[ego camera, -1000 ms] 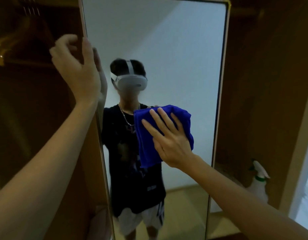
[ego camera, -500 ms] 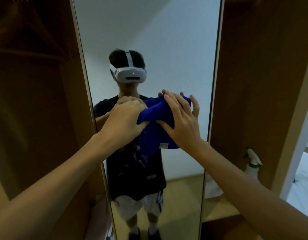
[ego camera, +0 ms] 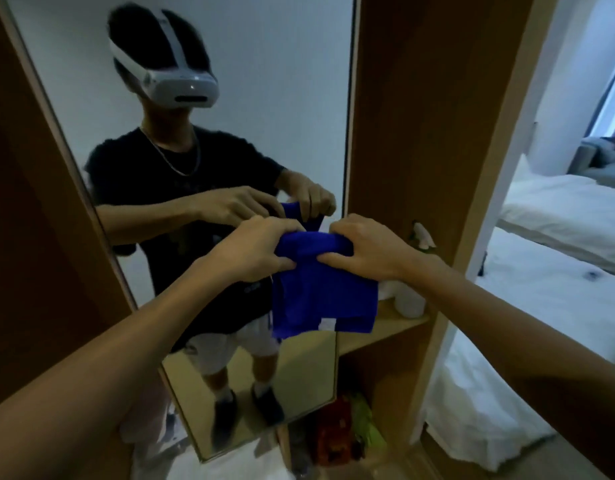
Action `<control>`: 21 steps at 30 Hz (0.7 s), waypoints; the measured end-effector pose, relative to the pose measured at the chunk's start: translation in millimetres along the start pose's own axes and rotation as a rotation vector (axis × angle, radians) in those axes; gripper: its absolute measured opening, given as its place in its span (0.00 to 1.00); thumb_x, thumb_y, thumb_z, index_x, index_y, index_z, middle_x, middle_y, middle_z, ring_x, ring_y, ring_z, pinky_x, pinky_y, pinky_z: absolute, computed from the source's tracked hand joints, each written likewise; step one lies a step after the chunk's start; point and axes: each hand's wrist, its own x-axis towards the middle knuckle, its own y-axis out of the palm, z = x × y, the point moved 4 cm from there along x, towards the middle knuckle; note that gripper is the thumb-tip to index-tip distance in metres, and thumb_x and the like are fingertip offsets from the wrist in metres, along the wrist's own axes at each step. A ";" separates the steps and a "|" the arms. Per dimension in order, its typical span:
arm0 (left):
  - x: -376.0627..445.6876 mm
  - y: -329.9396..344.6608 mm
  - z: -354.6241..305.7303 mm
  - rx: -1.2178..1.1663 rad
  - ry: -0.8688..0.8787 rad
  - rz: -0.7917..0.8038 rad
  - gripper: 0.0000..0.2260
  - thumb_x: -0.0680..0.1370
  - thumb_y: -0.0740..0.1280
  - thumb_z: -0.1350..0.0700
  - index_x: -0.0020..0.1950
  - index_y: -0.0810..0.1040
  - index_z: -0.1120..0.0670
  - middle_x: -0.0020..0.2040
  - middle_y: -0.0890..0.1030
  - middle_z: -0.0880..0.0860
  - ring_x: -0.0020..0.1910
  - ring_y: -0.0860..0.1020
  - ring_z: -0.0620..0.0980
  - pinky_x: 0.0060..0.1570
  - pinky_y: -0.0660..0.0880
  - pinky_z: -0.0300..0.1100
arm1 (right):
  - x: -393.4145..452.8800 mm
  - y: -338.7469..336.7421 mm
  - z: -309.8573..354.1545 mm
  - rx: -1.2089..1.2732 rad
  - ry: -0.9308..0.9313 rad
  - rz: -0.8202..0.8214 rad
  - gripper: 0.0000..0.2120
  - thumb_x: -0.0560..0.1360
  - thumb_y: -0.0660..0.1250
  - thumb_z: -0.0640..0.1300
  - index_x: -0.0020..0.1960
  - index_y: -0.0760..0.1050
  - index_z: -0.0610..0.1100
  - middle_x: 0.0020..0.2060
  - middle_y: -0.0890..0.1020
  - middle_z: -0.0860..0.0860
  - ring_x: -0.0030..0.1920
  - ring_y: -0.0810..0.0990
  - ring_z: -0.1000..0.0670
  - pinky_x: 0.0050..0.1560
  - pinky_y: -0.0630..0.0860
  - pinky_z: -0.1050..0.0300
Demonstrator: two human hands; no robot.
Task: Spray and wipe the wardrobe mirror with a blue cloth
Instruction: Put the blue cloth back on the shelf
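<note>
A blue cloth (ego camera: 319, 296) hangs folded in front of me, away from the glass. My left hand (ego camera: 254, 249) grips its top left edge and my right hand (ego camera: 364, 245) grips its top right edge. The tall wardrobe mirror (ego camera: 281, 81) stands just behind, tilted in view, and shows a person's reflection holding the same cloth. A white spray bottle (ego camera: 411, 299) stands on a wooden shelf (ego camera: 385, 327) to the right of the mirror, partly hidden by the cloth and my right arm.
Brown wardrobe panels (ego camera: 420, 116) flank the mirror on both sides. Red and green items (ego camera: 347, 427) sit on the floor under the shelf. A white bed (ego camera: 541, 271) fills the room beyond the doorway at right.
My left hand left the mirror's edge and joined my right hand on the cloth. Both hands pulled the cloth off the glass and lower. The view tilted down and to the right.
</note>
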 end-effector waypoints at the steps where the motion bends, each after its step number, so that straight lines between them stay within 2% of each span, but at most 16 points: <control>1: 3.4 19.3 -4.1 -0.013 0.001 0.040 0.14 0.75 0.71 0.55 0.59 0.76 0.46 0.53 0.79 0.45 0.49 0.79 0.44 0.45 0.74 0.38 | -12.5 9.5 -9.4 0.034 0.055 0.070 0.14 0.78 0.61 0.59 0.48 0.72 0.48 0.45 0.75 0.51 0.46 0.73 0.52 0.47 0.71 0.54; 3: 10.3 59.6 -12.5 -0.029 -0.009 0.114 0.10 0.75 0.71 0.56 0.53 0.75 0.45 0.49 0.80 0.45 0.46 0.79 0.44 0.40 0.71 0.35 | -37.8 29.3 -30.7 0.077 0.151 0.169 0.09 0.79 0.59 0.54 0.48 0.71 0.48 0.46 0.75 0.50 0.47 0.73 0.51 0.48 0.69 0.52; 5: 19.0 102.5 -19.9 -0.046 -0.045 0.186 0.08 0.75 0.71 0.56 0.51 0.75 0.46 0.47 0.80 0.45 0.45 0.79 0.44 0.41 0.71 0.37 | -62.1 51.2 -52.8 0.065 0.208 0.239 0.07 0.79 0.60 0.52 0.48 0.69 0.50 0.47 0.73 0.51 0.46 0.73 0.52 0.47 0.68 0.54; 7: 29.0 146.7 -25.2 -0.060 -0.107 0.264 0.07 0.75 0.70 0.56 0.51 0.76 0.49 0.48 0.80 0.48 0.46 0.79 0.46 0.45 0.75 0.42 | -84.7 74.4 -77.3 0.067 0.235 0.295 0.05 0.79 0.60 0.52 0.47 0.68 0.51 0.47 0.72 0.52 0.45 0.73 0.52 0.47 0.69 0.55; 10: 45.1 206.7 -34.5 -0.062 -0.160 0.313 0.05 0.76 0.69 0.57 0.47 0.75 0.49 0.50 0.81 0.51 0.44 0.76 0.46 0.42 0.70 0.41 | -111.6 106.7 -118.6 0.114 0.250 0.347 0.05 0.79 0.61 0.49 0.46 0.68 0.50 0.46 0.73 0.51 0.44 0.74 0.51 0.46 0.71 0.56; 12: 57.7 241.3 -41.7 -0.089 -0.198 0.332 0.03 0.77 0.69 0.58 0.48 0.77 0.51 0.51 0.82 0.52 0.44 0.76 0.45 0.42 0.70 0.40 | -123.9 123.9 -148.7 0.144 0.264 0.367 0.04 0.79 0.61 0.47 0.47 0.68 0.47 0.48 0.72 0.50 0.45 0.74 0.50 0.46 0.72 0.56; 15: 79.8 281.7 -49.6 -0.114 -0.312 0.405 0.06 0.77 0.69 0.59 0.53 0.81 0.57 0.51 0.82 0.54 0.49 0.81 0.49 0.46 0.77 0.45 | -135.3 146.6 -191.6 0.168 0.253 0.420 0.04 0.79 0.61 0.44 0.51 0.68 0.44 0.50 0.74 0.46 0.47 0.76 0.46 0.49 0.77 0.48; 18: 101.3 307.5 -51.0 -0.087 -0.425 0.431 0.07 0.76 0.69 0.59 0.54 0.79 0.56 0.53 0.80 0.54 0.52 0.80 0.51 0.46 0.77 0.44 | -134.1 162.0 -225.9 0.170 0.204 0.504 0.04 0.79 0.60 0.41 0.53 0.69 0.43 0.49 0.78 0.44 0.47 0.78 0.44 0.48 0.78 0.45; 21: 114.8 323.4 -46.0 -0.108 -0.522 0.420 0.09 0.77 0.66 0.62 0.56 0.79 0.56 0.54 0.81 0.55 0.52 0.80 0.53 0.47 0.77 0.45 | -123.1 169.4 -248.3 0.187 0.157 0.506 0.07 0.78 0.59 0.39 0.55 0.71 0.40 0.48 0.79 0.42 0.47 0.79 0.43 0.48 0.78 0.43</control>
